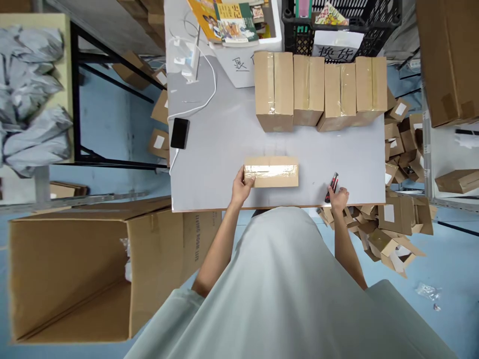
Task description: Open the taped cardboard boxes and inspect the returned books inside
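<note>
A small taped cardboard box (271, 171) lies on the grey table (220, 149) near its front edge. My left hand (240, 184) grips the box's left end, fingers curled round it. My right hand (339, 198) is at the table's front edge on the right, closed on a red and black utility knife (333, 185) whose tip points away from me.
Several taped boxes (321, 92) stand in a row at the back. A black phone (180, 133) on a white cable lies at the left. A big open carton (93, 271) sits on the floor left; opened small boxes (400, 219) are piled right. A black crate (340, 25) stands behind.
</note>
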`<control>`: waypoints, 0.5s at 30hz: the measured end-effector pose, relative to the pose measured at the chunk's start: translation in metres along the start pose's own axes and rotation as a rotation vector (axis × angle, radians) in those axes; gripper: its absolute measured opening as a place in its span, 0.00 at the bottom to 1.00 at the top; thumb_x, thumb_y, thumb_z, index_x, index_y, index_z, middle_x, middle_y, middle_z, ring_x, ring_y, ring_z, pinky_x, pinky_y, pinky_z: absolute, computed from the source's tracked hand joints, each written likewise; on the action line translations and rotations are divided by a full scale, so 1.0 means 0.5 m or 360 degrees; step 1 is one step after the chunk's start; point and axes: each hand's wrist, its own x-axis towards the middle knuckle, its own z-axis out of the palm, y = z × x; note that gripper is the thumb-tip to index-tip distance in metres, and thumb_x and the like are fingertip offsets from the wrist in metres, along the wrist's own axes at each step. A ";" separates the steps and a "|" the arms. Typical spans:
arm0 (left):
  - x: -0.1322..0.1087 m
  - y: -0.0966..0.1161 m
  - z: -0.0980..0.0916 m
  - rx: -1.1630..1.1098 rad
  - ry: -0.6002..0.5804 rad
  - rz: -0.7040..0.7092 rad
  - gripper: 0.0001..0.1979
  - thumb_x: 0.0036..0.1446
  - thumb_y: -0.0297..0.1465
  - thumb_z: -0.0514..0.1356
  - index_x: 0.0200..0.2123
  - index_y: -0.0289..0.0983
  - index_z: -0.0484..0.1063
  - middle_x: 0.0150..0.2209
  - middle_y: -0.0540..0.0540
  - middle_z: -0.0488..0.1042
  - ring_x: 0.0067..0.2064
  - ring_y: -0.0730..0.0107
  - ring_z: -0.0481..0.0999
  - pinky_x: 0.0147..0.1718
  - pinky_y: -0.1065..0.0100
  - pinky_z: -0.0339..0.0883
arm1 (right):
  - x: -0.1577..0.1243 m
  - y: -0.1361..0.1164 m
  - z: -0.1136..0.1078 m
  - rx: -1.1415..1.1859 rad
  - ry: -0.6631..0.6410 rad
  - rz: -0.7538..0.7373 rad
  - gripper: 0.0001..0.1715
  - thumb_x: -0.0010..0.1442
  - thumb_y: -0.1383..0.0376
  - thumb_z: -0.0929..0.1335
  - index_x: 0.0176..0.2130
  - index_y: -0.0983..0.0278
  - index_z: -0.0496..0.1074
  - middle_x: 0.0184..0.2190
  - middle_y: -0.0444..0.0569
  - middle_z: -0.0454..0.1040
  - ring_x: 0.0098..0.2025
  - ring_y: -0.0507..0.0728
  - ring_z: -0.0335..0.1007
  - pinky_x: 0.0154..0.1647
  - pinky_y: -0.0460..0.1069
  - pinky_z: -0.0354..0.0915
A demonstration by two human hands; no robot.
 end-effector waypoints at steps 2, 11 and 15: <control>-0.006 -0.003 -0.001 -0.0003 -0.0014 0.0004 0.45 0.60 0.46 0.74 0.75 0.37 0.66 0.76 0.32 0.67 0.75 0.44 0.70 0.75 0.48 0.65 | 0.015 0.013 0.008 -0.0067 -0.0025 0.0089 0.37 0.56 0.49 0.78 0.55 0.70 0.75 0.57 0.77 0.77 0.61 0.77 0.72 0.64 0.65 0.69; -0.018 -0.017 -0.012 -0.0029 -0.0135 0.0078 0.46 0.61 0.50 0.72 0.77 0.39 0.64 0.76 0.32 0.67 0.71 0.44 0.76 0.68 0.47 0.74 | 0.019 -0.025 0.031 -0.0112 -0.0078 0.0020 0.18 0.59 0.55 0.76 0.43 0.64 0.76 0.46 0.61 0.83 0.48 0.66 0.81 0.56 0.57 0.73; -0.008 -0.017 -0.020 -0.0075 -0.0197 0.0080 0.44 0.61 0.48 0.71 0.76 0.40 0.65 0.75 0.33 0.70 0.68 0.46 0.78 0.65 0.47 0.77 | -0.004 -0.087 0.012 0.0044 -0.0142 -0.0258 0.19 0.59 0.54 0.76 0.44 0.63 0.76 0.43 0.54 0.83 0.46 0.62 0.80 0.56 0.55 0.74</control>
